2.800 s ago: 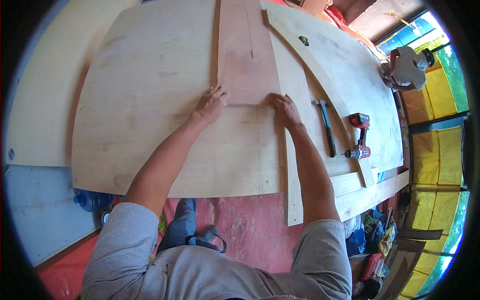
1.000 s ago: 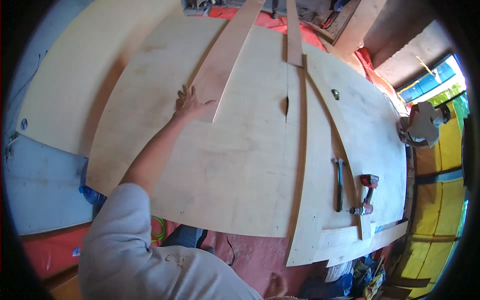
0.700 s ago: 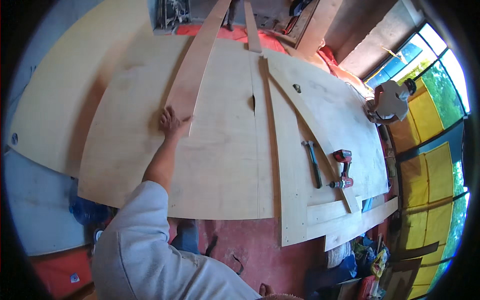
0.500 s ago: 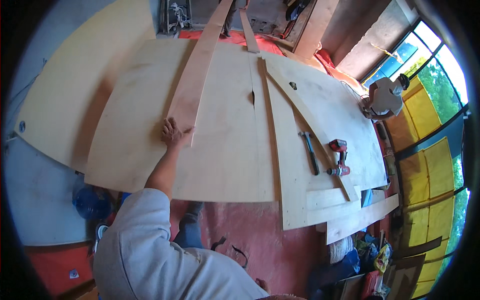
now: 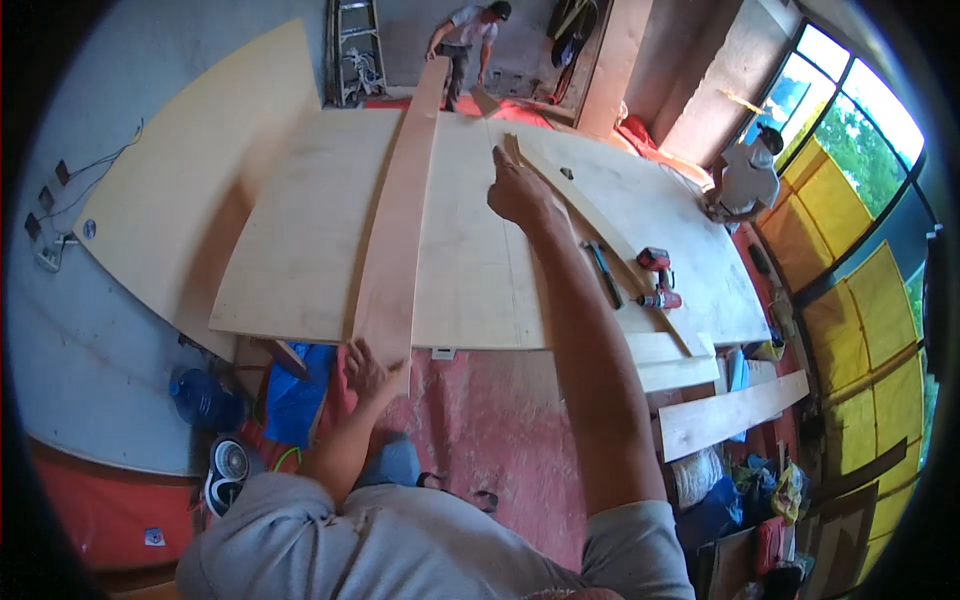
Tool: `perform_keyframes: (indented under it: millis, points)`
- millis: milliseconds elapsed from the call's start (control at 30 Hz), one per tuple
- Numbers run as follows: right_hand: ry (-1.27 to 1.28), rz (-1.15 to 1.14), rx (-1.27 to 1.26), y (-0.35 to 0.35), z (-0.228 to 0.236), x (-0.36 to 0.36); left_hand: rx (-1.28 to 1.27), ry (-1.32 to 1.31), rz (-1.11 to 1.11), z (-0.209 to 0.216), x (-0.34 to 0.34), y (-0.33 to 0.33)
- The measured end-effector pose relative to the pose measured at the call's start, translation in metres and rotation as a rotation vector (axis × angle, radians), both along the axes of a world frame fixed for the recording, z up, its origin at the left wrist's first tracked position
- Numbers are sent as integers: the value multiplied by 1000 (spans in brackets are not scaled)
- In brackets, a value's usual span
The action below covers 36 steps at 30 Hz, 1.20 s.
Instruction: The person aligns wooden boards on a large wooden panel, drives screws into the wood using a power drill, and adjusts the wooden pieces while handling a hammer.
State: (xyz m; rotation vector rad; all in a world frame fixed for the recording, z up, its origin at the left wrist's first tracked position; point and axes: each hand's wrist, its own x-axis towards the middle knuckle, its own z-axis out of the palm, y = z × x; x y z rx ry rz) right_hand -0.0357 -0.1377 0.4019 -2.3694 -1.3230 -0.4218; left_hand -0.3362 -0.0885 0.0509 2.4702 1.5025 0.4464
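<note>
Your left hand (image 5: 370, 372) grasps the near end of a long, straight, reddish-brown plywood strip (image 5: 395, 220), which lies along the pale, smudged plywood counter (image 5: 290, 220) and overhangs its near edge; far end at a co-worker's hand (image 5: 434, 52). Your right hand (image 5: 522, 190) points, index finger extended, others curled; can't tell if that grip holds anything. Farther right: dark-handled hammer (image 5: 605, 277), red-and-black cordless drill (image 5: 660, 299).
</note>
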Motion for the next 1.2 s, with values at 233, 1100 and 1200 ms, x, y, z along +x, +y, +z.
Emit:
perform_keyframes:
  millis: [233, 1100, 1200]
  points:
    - [642, 593, -301, -25, -142, -188, -199, -478, -48, 2, -96, 30]
    - [1518, -135, 90, -352, -466, -399, -831, -521, 56, -69, -210, -222]
    - [1566, -181, 156, -397, -421, -403, -871, -424, -11, -124, -223, -263]
